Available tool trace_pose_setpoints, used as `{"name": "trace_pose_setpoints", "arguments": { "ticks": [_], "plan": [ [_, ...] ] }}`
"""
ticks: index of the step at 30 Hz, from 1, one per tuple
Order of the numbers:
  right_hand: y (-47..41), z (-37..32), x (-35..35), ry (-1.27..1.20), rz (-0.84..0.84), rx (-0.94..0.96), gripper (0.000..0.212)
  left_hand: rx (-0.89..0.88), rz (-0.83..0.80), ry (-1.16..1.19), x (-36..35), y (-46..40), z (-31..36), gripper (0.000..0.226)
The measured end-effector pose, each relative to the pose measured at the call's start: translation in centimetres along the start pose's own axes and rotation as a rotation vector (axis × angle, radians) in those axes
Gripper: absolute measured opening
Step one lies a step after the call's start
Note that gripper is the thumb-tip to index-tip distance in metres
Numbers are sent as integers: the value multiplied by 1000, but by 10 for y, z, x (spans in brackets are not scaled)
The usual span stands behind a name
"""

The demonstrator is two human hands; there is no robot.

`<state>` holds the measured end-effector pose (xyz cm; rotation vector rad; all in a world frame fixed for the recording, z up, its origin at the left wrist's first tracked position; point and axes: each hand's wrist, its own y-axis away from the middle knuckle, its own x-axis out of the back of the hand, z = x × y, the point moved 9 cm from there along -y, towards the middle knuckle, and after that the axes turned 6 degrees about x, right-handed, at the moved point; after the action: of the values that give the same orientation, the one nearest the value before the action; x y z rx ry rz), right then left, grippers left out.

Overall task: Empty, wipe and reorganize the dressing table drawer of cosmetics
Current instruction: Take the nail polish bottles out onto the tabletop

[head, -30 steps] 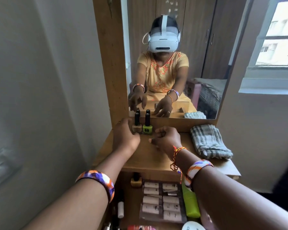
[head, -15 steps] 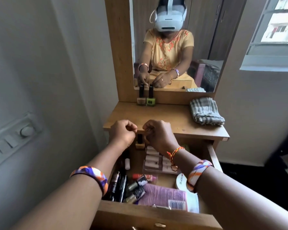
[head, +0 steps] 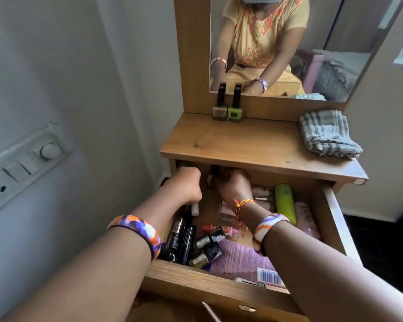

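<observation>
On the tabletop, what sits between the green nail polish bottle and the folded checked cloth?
Nothing: in the head view the tabletop is bare wood between the green nail polish bottle and the folded checked cloth.

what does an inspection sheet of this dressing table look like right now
surface: wooden table top, mostly bare
job's things: drawer pulled open, full; two nail polish bottles upright by the mirror; folded checked cloth at the top's right
clutter: dark tubes, green bottle, purple packet loose in drawer
hands: left hand and right hand reach to the drawer's back; grips hidden
cables: nothing seen
surroundings: switch panel on left wall
</observation>
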<state>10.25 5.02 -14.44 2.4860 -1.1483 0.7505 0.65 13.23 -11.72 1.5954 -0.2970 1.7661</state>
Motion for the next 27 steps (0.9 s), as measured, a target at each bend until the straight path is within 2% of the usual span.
{"name": "trace_pose_setpoints", "arguments": {
  "ticks": [4,8,10,12,17,22,25,27],
  "plan": [
    [-6,-4,-1,36,44,37,30,-91,-72,-89,-6,9,19,10],
    [-6,-5,2,91,46,72,23,-145,-344,14,-22,25,32,26],
    [-4,-7,4,25,57,98,23,-123,-490,-16,-34,34,33,28],
    [-3,-7,3,-17,37,107,23,-114,-567,-54,-46,39,34,32],
    [3,-8,8,60,-63,117,20,-131,-465,-29,-52,36,39,34],
    [17,-12,33,54,35,161,28,-129,-291,34,-35,33,35,25],
    [25,-10,42,-26,72,132,29,-122,-351,-11,-32,40,29,21],
    [29,-6,43,-86,66,89,29,-106,-417,-68,-37,47,26,27]
  ]
}}
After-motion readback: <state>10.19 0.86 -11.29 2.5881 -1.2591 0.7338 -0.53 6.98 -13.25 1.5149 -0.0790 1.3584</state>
